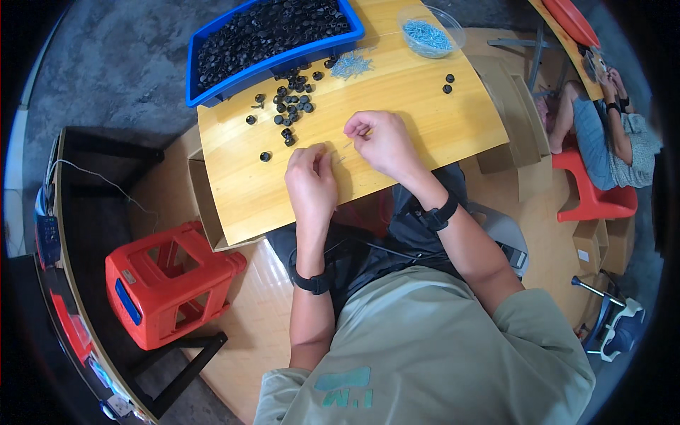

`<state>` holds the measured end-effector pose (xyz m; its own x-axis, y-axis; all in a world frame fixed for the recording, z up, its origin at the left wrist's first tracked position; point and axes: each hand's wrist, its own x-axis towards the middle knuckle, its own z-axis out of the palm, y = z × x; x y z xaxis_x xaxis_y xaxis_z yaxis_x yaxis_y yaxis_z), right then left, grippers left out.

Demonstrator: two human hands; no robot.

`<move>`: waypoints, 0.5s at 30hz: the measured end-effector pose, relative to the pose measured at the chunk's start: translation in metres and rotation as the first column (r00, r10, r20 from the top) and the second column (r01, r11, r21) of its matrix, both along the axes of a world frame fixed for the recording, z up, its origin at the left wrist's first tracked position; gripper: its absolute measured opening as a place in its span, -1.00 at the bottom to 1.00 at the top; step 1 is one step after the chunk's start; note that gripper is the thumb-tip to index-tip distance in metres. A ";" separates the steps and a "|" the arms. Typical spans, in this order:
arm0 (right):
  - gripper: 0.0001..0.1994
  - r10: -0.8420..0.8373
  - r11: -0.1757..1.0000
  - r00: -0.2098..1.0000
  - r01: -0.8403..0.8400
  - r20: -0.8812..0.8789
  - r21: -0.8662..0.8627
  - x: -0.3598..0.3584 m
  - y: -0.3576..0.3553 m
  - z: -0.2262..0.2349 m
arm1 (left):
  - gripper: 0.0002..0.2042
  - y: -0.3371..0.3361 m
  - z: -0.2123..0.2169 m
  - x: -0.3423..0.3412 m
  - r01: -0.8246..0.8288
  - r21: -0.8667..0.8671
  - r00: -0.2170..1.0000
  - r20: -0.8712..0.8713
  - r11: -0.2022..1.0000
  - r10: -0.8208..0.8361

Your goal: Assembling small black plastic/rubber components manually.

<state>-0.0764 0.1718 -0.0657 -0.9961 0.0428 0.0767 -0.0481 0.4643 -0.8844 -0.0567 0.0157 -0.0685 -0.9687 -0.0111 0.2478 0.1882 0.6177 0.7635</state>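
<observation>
Narrow and curled is the grip of both the left hand (312, 180) and the right hand (386, 145), near each other over the worktop (248, 191); whether either pinches anything, I cannot tell. Beyond the left hand, loose black caps (278, 120) lie scattered toward a blue bin (244, 82) heaped with more. Thin bluish fasteners (350, 65) lie beside it, with similar ones in a clear bowl farther right (460, 35). The step seems to be fine fingertip work on small parts; the next move probably calls for a light, precise pinch.
</observation>
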 end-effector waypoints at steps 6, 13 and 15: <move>-0.84 0.048 0.988 0.997 -0.040 0.054 -0.150 0.004 0.010 -0.004 | -0.90 -0.003 0.003 0.009 0.151 -0.081 0.988 -0.031 0.985 -0.154; -0.90 0.150 0.988 0.988 -0.148 0.038 -0.040 0.017 0.008 0.003 | -0.90 0.008 0.005 0.014 0.107 -0.213 0.994 0.046 0.971 -0.100; -0.90 0.189 0.982 0.981 -0.190 0.031 0.016 0.019 0.008 0.008 | -0.89 0.011 0.007 0.016 0.106 -0.275 0.994 0.069 0.956 -0.090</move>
